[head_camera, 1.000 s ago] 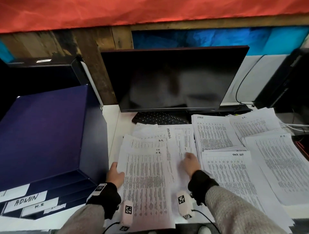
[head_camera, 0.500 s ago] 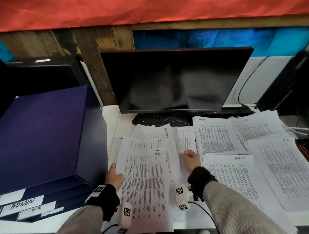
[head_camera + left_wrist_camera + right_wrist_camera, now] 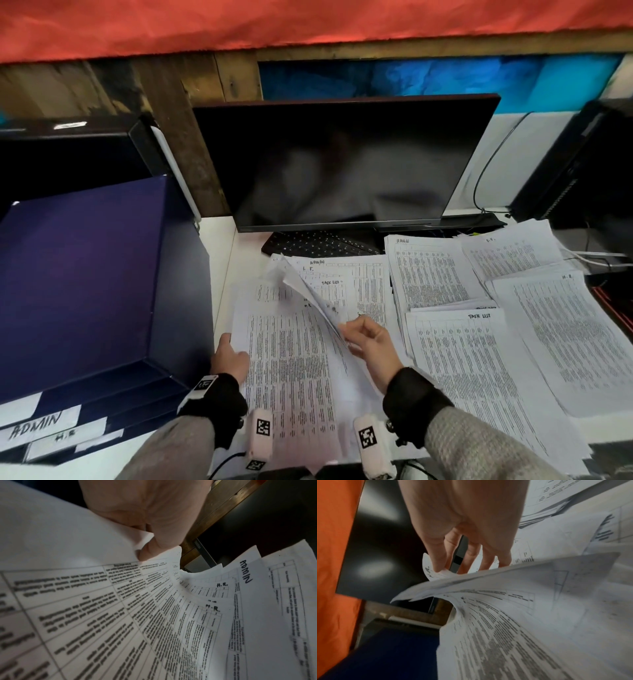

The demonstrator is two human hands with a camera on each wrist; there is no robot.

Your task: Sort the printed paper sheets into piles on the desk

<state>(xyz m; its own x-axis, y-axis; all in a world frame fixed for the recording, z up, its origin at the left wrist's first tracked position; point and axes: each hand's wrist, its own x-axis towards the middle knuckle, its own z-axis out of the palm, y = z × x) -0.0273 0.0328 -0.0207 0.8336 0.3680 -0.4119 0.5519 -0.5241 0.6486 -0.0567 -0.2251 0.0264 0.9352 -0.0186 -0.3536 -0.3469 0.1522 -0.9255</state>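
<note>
An unsorted stack of printed sheets [image 3: 291, 359] lies in front of me, fanned out with handwritten headings. My left hand [image 3: 227, 349] grips its left edge, the thumb [image 3: 149, 553] on top of the paper. My right hand [image 3: 356, 329] pinches a few top sheets [image 3: 305, 291] by their right edge and holds them raised and curled over the stack; in the right wrist view its fingers [image 3: 436, 563] sit on that bent paper [image 3: 505, 577]. To the right lie sorted piles: ADMIN [image 3: 428, 274], another pile behind it [image 3: 507, 253], H.R. [image 3: 565, 339] and TASK LIST [image 3: 472, 370].
A dark monitor [image 3: 342, 161] stands behind the papers with a black keyboard [image 3: 315, 243] under it. A large blue box [image 3: 85, 284] with ADMIN and H.R. labels fills the left side. Cables [image 3: 603, 257] and a black case [image 3: 582, 164] are at the right.
My right hand, flat on the stack a second ago, has taken hold of the top sheets and lifted them up and to the left. The left hand has stayed on the stack's edge.
</note>
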